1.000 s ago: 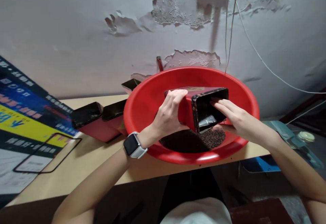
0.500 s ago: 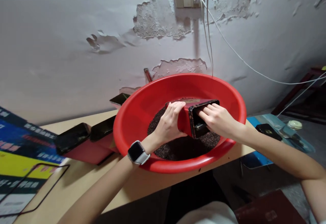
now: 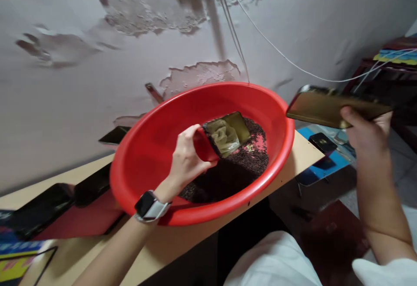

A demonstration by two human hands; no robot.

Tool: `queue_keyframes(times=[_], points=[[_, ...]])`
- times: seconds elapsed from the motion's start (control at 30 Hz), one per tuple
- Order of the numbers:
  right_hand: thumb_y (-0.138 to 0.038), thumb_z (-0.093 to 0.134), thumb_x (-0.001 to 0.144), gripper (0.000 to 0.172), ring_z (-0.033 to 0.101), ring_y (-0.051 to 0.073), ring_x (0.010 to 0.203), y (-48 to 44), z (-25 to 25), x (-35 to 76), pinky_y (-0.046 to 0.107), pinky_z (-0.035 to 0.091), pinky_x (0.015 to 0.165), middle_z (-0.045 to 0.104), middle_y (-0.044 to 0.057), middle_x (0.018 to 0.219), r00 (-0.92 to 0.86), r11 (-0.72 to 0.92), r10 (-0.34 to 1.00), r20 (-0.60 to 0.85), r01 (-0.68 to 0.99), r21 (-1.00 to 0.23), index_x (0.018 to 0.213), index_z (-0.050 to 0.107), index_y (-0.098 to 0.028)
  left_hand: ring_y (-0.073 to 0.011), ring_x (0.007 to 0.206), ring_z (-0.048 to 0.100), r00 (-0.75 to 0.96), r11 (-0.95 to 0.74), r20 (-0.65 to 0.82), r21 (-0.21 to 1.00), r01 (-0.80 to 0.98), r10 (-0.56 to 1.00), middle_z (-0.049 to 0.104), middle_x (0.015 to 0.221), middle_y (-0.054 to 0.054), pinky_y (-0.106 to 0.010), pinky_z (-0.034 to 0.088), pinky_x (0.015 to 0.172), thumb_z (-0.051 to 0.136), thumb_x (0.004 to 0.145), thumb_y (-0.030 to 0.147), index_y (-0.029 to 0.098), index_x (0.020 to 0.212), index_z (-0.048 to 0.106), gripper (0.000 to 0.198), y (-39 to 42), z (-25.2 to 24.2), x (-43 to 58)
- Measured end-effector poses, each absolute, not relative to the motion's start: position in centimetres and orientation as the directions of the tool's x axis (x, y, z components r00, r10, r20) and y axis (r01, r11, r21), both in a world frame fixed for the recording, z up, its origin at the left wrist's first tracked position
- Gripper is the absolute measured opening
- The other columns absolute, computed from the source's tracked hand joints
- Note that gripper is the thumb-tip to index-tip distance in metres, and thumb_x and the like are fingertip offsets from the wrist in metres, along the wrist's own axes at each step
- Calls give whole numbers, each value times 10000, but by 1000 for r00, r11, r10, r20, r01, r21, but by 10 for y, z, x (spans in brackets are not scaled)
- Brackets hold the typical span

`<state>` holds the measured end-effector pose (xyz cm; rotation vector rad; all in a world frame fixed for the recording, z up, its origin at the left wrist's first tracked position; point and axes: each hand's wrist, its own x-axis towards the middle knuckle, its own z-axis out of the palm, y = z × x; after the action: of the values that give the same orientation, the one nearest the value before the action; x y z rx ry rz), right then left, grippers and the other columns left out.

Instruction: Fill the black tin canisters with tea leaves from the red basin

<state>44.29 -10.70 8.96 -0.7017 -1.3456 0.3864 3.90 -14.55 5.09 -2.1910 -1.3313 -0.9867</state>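
My left hand (image 3: 185,160), with a watch on the wrist, grips a red rectangular tin (image 3: 208,143) tilted inside a big red basin (image 3: 143,169). The tin's open mouth shows a crumpled golden liner (image 3: 224,136). Dark loose grains (image 3: 234,171) lie heaped on the basin's floor below it. My right hand (image 3: 366,136) is raised out to the right of the basin and holds a flat golden lid (image 3: 325,106), blurred by motion.
The basin sits on a tan table (image 3: 182,242) against a peeling wall. Red tins with dark tops (image 3: 65,210) lie left of it. A white cable (image 3: 293,62) hangs across the wall. A blue surface with a dark phone (image 3: 321,142) is lower right.
My right hand has come out of the tin's mouth and swung away right with the golden lid. The tin's liner now shows. The view has turned right.
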Motion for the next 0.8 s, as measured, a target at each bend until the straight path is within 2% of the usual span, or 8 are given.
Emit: queue_keyframes(times=[0.03,0.1,0.2,0.27,0.37,0.6,0.73,0.8], points=[[-285,728,776,75,691,169,826,-107,71,457,375,566,851,717,-31,827,445,670,646,621,59,-740,843,696,-275,-336,1079,583,288,-464,740,36,885,607,527,1277,-177,-508,532,913,864,541,228,165,1431,296,1058,-145,51,39],[-236,732,716,112,681,153,803,-110,28,481,331,583,785,700,-20,837,701,480,664,259,-134,-867,805,664,-225,-301,986,598,273,-460,740,55,886,614,538,1241,-159,-489,549,862,861,545,237,164,1441,298,1060,-143,50,38],[-125,651,641,112,630,122,662,-121,-33,501,248,549,601,667,-7,761,731,132,659,-176,-342,-930,734,614,-176,-263,909,596,267,-504,752,100,858,603,546,1203,-112,-469,564,803,846,583,338,215,1462,305,1039,-139,47,34],[-113,640,601,134,589,114,586,-128,-64,500,223,499,524,634,-13,678,628,-90,705,-329,-381,-920,711,587,-168,-268,905,590,273,-547,767,120,828,581,550,1196,-94,-491,565,800,838,589,416,251,1477,314,1044,-136,45,32],[-153,666,595,220,598,122,611,-124,-90,487,212,484,526,646,-17,694,491,-214,794,-359,-327,-920,797,585,-183,-273,903,573,286,-585,772,133,800,567,550,1214,-85,-535,561,821,838,576,476,281,1494,317,1073,-134,42,30],[-195,681,629,262,650,119,794,-84,-99,466,229,523,746,695,13,882,352,-191,890,-290,-291,-938,870,577,-192,-247,915,565,254,-584,771,182,791,584,528,1252,-58,-552,546,915,877,563,419,317,1498,304,1101,-139,42,32],[-251,689,641,306,645,184,977,-83,-97,475,315,509,888,692,76,1022,369,-260,891,-264,-63,-964,927,621,-166,-263,969,573,292,-612,770,158,774,568,513,1261,-87,-545,555,910,874,586,384,260,1494,293,1086,-140,42,34],[-267,693,659,359,614,233,1094,-92,-82,474,390,481,975,670,118,1130,473,-134,878,-76,91,-987,993,628,-152,-269,1005,579,316,-626,771,134,768,553,505,1276,-112,-526,558,912,857,619,359,228,1487,290,1045,-141,42,36]])
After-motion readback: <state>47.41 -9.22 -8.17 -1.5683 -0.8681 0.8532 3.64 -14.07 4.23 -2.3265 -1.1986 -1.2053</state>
